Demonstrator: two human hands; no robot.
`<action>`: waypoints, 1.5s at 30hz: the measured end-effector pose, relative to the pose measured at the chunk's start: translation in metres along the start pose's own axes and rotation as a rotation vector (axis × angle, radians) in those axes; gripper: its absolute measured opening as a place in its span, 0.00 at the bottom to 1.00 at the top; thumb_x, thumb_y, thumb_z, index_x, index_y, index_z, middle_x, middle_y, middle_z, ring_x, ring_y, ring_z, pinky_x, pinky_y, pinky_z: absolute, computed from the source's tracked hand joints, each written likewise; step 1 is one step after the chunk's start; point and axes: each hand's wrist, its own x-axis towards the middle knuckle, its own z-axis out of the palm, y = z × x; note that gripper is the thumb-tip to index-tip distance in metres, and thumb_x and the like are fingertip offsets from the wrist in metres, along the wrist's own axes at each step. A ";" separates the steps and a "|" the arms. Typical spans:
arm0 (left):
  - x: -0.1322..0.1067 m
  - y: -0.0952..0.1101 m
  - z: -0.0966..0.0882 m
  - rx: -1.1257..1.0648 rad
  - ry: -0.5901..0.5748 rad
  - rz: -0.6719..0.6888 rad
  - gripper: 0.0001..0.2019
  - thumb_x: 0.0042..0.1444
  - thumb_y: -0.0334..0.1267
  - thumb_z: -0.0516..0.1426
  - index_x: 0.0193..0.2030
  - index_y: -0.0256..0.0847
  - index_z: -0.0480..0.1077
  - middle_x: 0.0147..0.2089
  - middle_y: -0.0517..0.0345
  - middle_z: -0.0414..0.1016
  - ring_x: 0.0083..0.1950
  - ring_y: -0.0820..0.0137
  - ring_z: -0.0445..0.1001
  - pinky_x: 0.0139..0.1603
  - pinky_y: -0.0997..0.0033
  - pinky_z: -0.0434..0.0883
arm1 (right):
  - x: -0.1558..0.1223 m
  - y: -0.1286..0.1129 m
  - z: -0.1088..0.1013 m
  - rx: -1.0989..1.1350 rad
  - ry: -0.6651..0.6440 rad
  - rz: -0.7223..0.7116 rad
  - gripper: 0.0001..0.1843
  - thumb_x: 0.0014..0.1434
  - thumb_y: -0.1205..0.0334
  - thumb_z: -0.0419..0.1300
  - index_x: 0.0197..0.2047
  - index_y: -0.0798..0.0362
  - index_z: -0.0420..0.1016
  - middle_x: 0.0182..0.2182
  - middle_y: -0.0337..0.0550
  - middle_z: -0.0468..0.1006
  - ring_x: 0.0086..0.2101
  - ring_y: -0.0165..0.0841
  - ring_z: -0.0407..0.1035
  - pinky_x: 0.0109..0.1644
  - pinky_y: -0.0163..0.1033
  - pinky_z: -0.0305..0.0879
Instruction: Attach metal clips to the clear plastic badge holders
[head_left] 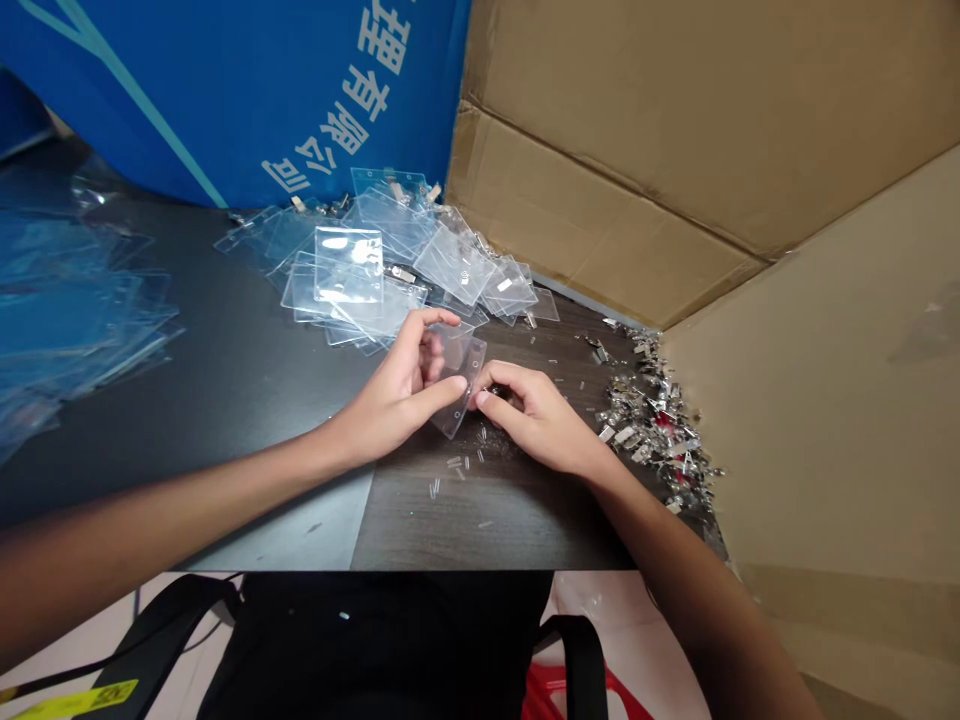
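A clear plastic badge holder [454, 408] with punched holes along one edge is held by my left hand [411, 385], thumb on its face and fingers behind. My right hand [531, 410] pinches at that holed edge; what sits between its thumb and forefinger is small and dark, partly hidden by the fingers. Small clear plastic slips [457, 464] lie on the table just below the hands. Beyond the left hand is a loose heap of clear badge holders [349, 265], some with metal clips attached.
A pile of metal clips [652, 430] lies along the right edge by a cardboard wall [825, 400]. More clear holders [75, 310] are stacked at the left. A blue printed panel [247, 90] and a cardboard box [600, 200] stand behind the dark table [247, 380].
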 end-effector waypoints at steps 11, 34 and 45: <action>0.004 -0.002 -0.001 0.038 0.013 0.000 0.39 0.53 0.42 0.74 0.67 0.51 0.61 0.46 0.61 0.58 0.36 0.72 0.58 0.34 0.70 0.63 | -0.003 -0.008 0.002 0.036 0.001 -0.036 0.05 0.68 0.63 0.61 0.38 0.49 0.71 0.31 0.33 0.67 0.31 0.31 0.62 0.36 0.38 0.58; 0.010 -0.006 -0.008 -0.056 -0.060 -0.143 0.46 0.49 0.44 0.78 0.68 0.52 0.57 0.47 0.63 0.62 0.38 0.74 0.65 0.37 0.70 0.67 | -0.002 -0.003 0.001 0.063 -0.016 -0.092 0.05 0.67 0.68 0.59 0.38 0.50 0.74 0.34 0.36 0.70 0.32 0.32 0.62 0.39 0.39 0.58; 0.012 0.001 -0.008 0.051 -0.014 -0.101 0.44 0.45 0.39 0.78 0.64 0.48 0.60 0.40 0.66 0.64 0.33 0.76 0.61 0.34 0.73 0.63 | -0.003 -0.004 0.001 -0.042 -0.036 -0.116 0.06 0.69 0.67 0.56 0.40 0.49 0.72 0.36 0.38 0.70 0.34 0.34 0.64 0.40 0.40 0.60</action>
